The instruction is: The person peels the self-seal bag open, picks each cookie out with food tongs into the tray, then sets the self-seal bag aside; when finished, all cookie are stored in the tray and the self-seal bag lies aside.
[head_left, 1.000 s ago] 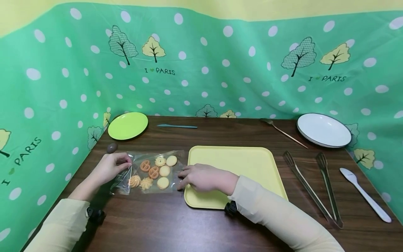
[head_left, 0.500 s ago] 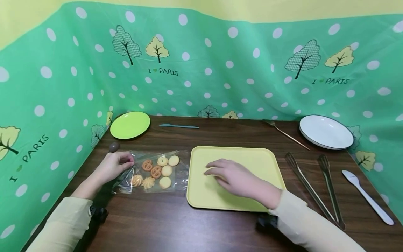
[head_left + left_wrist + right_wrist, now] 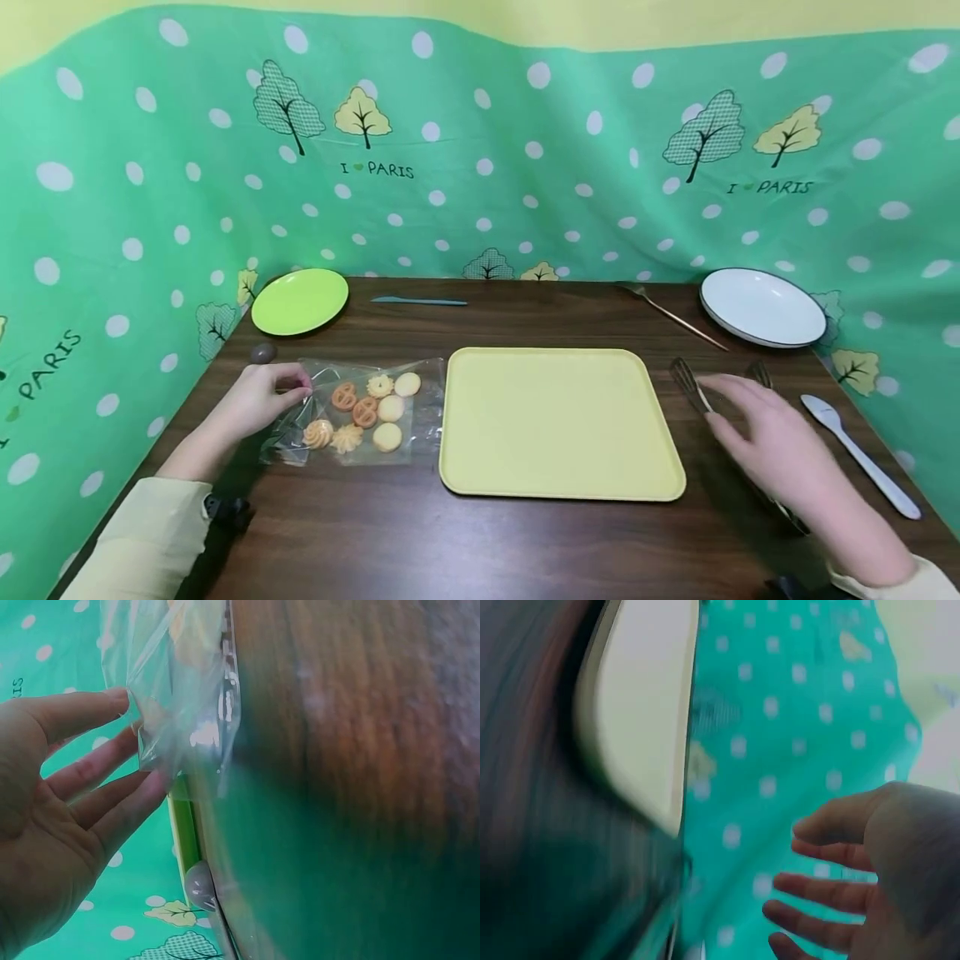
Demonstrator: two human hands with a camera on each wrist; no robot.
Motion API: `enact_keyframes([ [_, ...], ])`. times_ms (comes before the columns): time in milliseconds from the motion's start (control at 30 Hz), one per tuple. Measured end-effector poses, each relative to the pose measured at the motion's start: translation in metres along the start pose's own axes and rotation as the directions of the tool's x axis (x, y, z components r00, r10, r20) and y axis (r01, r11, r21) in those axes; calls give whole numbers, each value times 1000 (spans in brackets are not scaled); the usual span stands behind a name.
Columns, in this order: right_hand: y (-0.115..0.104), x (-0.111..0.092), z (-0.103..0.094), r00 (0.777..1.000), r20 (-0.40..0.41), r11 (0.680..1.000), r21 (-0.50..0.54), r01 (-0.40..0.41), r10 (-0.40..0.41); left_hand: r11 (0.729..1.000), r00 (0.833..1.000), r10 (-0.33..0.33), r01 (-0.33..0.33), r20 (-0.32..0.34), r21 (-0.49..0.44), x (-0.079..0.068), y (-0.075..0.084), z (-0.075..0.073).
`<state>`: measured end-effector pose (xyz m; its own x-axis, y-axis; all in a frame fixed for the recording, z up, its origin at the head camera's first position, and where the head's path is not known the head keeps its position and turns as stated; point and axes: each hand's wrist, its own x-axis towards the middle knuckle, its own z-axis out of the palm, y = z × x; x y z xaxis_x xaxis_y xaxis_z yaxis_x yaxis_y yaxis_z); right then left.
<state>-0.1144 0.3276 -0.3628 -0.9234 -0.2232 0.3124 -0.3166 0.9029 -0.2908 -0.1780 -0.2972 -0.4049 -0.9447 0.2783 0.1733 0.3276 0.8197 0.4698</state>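
My left hand [image 3: 258,404] pinches the left edge of a clear plastic bag [image 3: 427,417] between thumb and fingers. Inside the bag lie several cookies [image 3: 391,408], some round and plain, some pretzel-shaped, some piped. The left wrist view shows the crinkled bag [image 3: 187,727] at the fingertips. Over on the right, my right hand [image 3: 780,450] is spread above metal tongs [image 3: 686,377], covering most of them. Nothing sits between its fingers; in the right wrist view the hand [image 3: 840,877] has its thumb and fingers apart. A yellow tray [image 3: 558,425] lies between the hands.
At the back left stand a green plate [image 3: 300,302] and a blue knife [image 3: 418,301]. A dark rounded spoon end [image 3: 263,353] shows behind my left hand. To the right are a fork [image 3: 675,317], a white dish [image 3: 763,307] and a white knife [image 3: 862,458].
My right hand has left the bag's right end and swept right across the tray to above the tongs. The left hand keeps its pinch on the bag, which stays in place.
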Motion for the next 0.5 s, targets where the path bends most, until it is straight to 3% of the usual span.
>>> enact_keyframes([
  [100, 27, -15, -5, 986, 32, 986, -51, -161, 162, 1000, 1000, -9, 9, -4, 0, -3, 0, -1],
  [267, 62, -34, -3, 922, 114, 926, -125, -356, 370, 1000, 1000, -12, 12, -22, -3, -6, 0, -2],
  [500, 77, -46, 10, 857, 249, 892, -148, -427, 452, 1000, 998, 30, -30, -57, 9, -1, 2, 2],
])
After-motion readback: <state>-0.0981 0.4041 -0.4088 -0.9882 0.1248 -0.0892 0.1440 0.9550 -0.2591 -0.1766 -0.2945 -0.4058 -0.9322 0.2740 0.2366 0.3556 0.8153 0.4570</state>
